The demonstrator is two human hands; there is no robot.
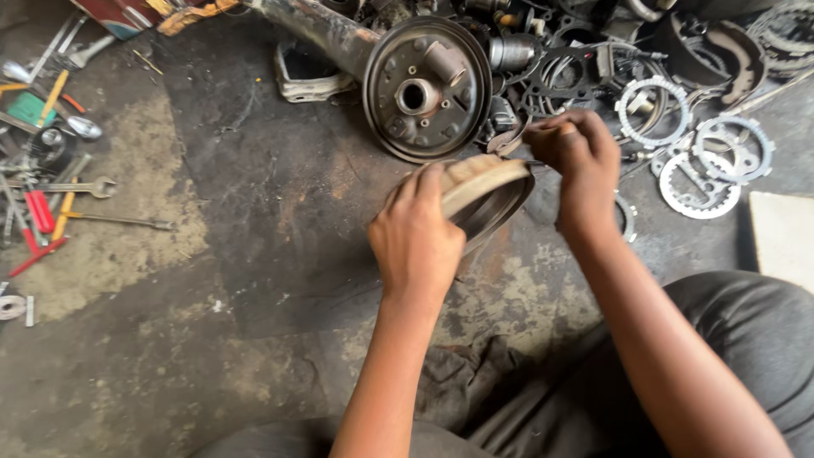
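Nearest the camera, dark trousers (729, 339) and a grimy rag (458, 373) lie over the oil-stained concrete floor (254, 254). Left hand (415, 242) wraps over a curved brake shoe (483, 182), gripping its tan lining; right hand (577, 157) pinches closed at the shoe's far end, what's between the fingertips is hard to make out. Just beyond sits a round brake backing plate (426, 89). Far right, toothed rings (699, 178); left, scattered wrenches and screwdrivers (51, 203), partly cut off.
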